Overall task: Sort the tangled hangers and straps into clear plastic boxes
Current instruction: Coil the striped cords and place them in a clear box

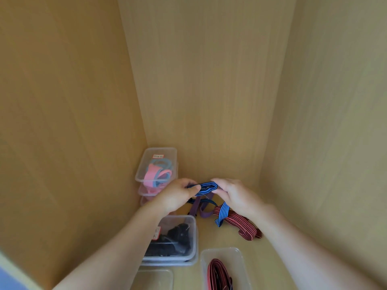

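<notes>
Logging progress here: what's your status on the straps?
Left hand and right hand both pinch the folded blue strap. Purple strap and red striped strap loose below. Nothing blocking.

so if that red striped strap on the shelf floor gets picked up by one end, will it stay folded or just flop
The red striped strap lies in loose, uneven folds, so it would probably unfold and dangle. It looks thin and flat, so likely light. It sits against the purple strap, which may drag along.
</notes>
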Demonstrator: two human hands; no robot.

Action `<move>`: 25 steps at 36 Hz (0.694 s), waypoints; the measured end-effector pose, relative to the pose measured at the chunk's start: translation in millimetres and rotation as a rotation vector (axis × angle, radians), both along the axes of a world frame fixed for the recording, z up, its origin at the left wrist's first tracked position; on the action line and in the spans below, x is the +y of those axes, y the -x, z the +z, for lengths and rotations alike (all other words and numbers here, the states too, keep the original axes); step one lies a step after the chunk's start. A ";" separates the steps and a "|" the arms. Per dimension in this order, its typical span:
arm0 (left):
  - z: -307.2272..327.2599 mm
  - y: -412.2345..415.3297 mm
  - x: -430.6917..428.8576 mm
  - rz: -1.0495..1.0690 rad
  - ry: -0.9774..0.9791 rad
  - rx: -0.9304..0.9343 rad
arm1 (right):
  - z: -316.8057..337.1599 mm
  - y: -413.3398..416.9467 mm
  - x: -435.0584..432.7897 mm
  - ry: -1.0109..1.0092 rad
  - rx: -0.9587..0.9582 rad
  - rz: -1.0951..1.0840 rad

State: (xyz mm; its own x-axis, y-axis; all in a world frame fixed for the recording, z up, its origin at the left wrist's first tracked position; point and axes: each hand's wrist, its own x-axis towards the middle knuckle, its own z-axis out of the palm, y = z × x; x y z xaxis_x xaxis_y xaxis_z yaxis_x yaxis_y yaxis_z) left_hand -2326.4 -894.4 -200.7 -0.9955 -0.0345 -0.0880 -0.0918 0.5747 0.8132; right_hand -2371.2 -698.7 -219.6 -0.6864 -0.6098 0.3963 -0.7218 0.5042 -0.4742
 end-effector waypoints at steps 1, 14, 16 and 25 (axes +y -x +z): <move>0.3 -1.2 -0.9 -0.023 0.047 -0.007 | 1.0 1.0 0.7 -0.001 0.007 -0.007; 6.8 1.1 7.9 -0.126 0.005 0.030 | 9.8 3.0 -4.5 -0.018 -0.025 0.032; 4.4 1.6 11.3 -0.078 -0.053 0.048 | 8.6 3.8 -4.7 0.014 -0.068 -0.014; 3.3 3.7 25.5 0.016 -0.238 0.136 | 4.3 0.9 -11.7 0.011 -0.229 -0.086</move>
